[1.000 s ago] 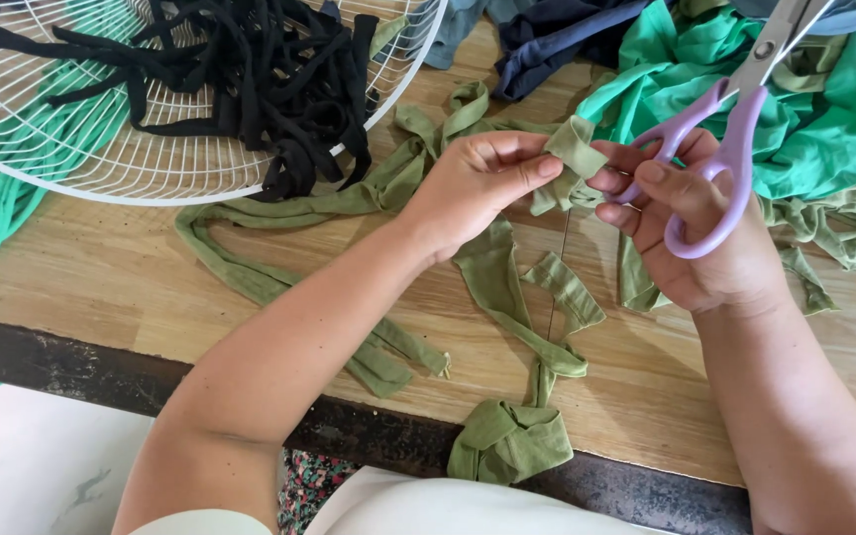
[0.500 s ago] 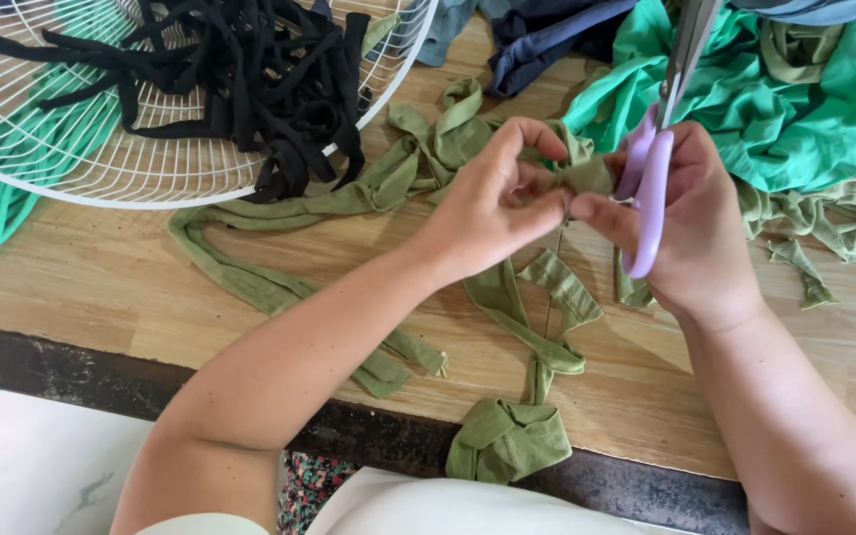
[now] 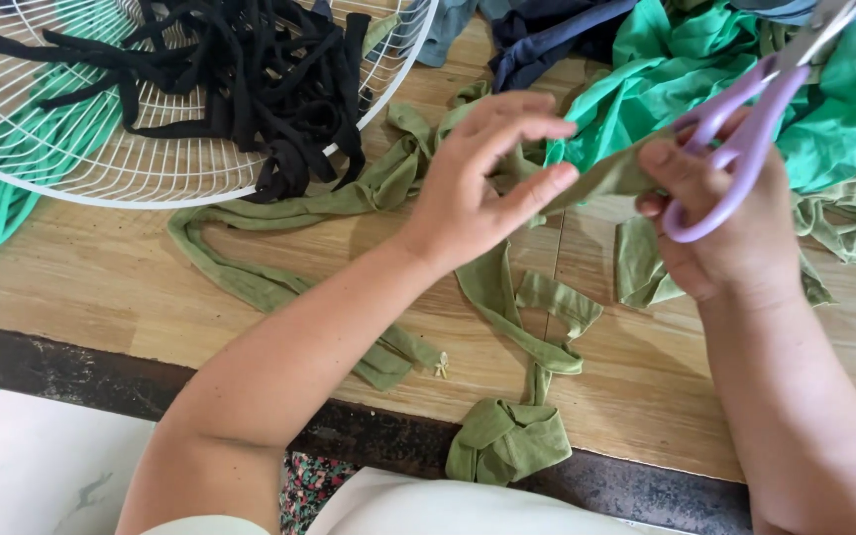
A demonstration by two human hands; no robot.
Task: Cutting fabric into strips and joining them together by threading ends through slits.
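From the head view, the left hand has pulled back from the right hand, fingers now spread but thumb and forefinger pinching the olive fabric strip taut between them. The right hand grips the strip's other end plus purple scissors, swung up and away; the strip's tail trails over the wooden table below the white wire guard.

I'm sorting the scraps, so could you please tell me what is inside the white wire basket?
The white wire basket holds a tangle of black fabric strips. Whatever lies beneath them is hidden.
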